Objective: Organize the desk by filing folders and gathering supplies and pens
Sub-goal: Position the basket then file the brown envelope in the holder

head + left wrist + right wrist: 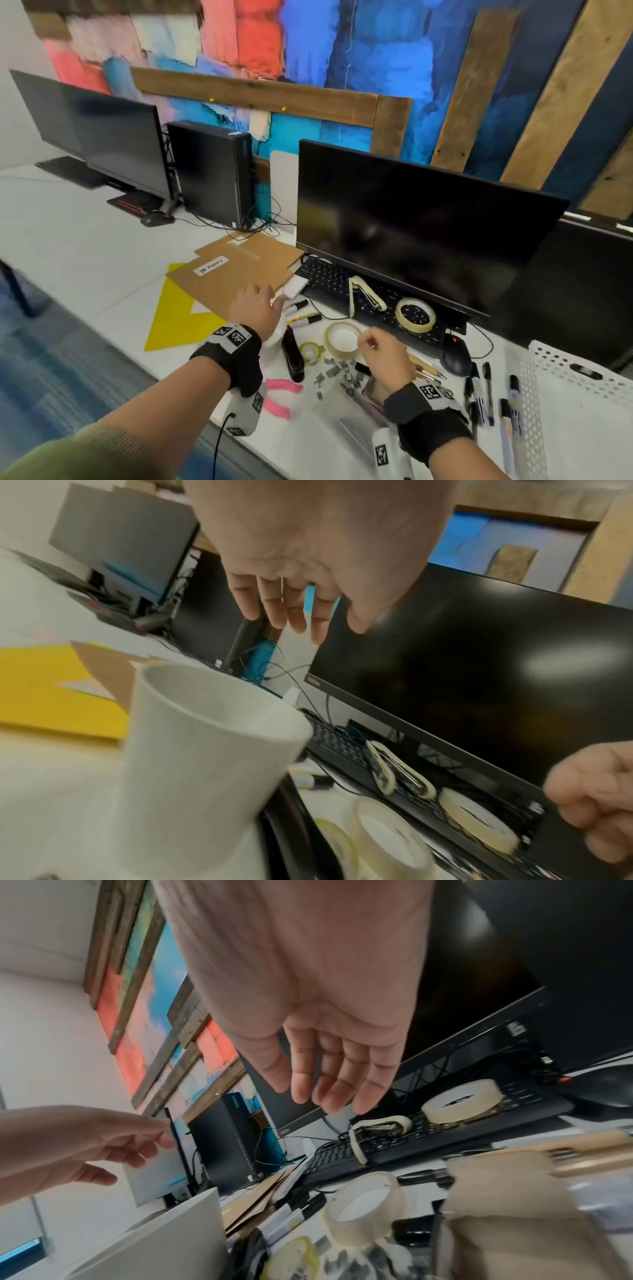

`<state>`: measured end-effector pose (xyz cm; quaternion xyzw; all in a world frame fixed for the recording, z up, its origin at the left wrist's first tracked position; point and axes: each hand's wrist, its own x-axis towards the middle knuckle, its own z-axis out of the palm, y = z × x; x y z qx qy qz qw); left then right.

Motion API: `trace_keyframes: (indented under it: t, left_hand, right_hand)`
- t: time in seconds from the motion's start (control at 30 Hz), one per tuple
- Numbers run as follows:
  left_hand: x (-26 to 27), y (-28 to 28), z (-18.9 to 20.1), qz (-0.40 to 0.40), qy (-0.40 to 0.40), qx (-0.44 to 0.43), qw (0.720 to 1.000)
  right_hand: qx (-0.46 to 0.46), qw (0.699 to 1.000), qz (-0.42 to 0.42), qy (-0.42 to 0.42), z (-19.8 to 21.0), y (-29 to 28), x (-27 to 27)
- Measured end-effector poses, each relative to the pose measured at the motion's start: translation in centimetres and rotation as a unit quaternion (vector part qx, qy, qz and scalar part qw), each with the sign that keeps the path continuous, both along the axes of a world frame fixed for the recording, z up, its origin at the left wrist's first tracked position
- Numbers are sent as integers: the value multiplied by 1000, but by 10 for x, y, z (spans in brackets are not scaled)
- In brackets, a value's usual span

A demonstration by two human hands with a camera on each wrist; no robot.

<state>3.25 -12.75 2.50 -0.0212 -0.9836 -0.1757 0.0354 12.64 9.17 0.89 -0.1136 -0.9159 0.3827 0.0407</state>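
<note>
My left hand (260,305) hovers open over a white cup (276,334) near the desk's front, fingers straight and apart from the rim (219,696). My right hand (375,344) hangs over a clear tape roll (342,339) with relaxed fingers (325,1091), holding nothing. A brown folder (236,270) lies on a yellow folder (178,318) to the left. Markers (303,317) and a black stapler (293,356) lie beside the cup. A cream stapler (366,294) and a second tape roll (415,313) rest on the keyboard (329,277).
A monitor (411,219) stands just behind the keyboard. A mouse (456,356), several pens (483,394) and a white perforated tray (582,380) are at the right. Small grey clips (339,373), a yellow tape roll (310,353) and pink-handled pliers (277,397) lie near the front edge.
</note>
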Motion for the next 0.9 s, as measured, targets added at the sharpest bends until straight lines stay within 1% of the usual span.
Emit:
trace_keyframes:
  t: [0.07,0.17,0.3,0.37,0.57,0.73,0.83,0.9]
  left_hand:
    - [-11,-17,2,32,-8,-10,999]
    - [-29,-45,2,58,-46,-42,996]
    - [-53,-77,-5,76,-123,-87,986]
    - [-66,-88,-10,76,-148,-101,981]
    - [-107,-120,-27,51,-208,-114,970]
    - [-147,-166,-44,34,-244,-114,962]
    - [-166,-192,-52,20,-246,-119,962]
    - [-177,-207,-55,5,-248,-126,960]
  right_hand:
    - [9,1000,17,9,-1,-8,-12]
    - [8,999,41,12,0,-26,-26]
    - [20,996,84,24,11,-55,-45]
    - [21,994,101,31,18,-71,-56]
    - [-11,996,85,34,31,-129,-96]
    - [-8,994,101,34,43,-206,-132]
    - [-4,995,97,27,41,-249,-157]
    - [3,996,90,6,33,-271,-172]
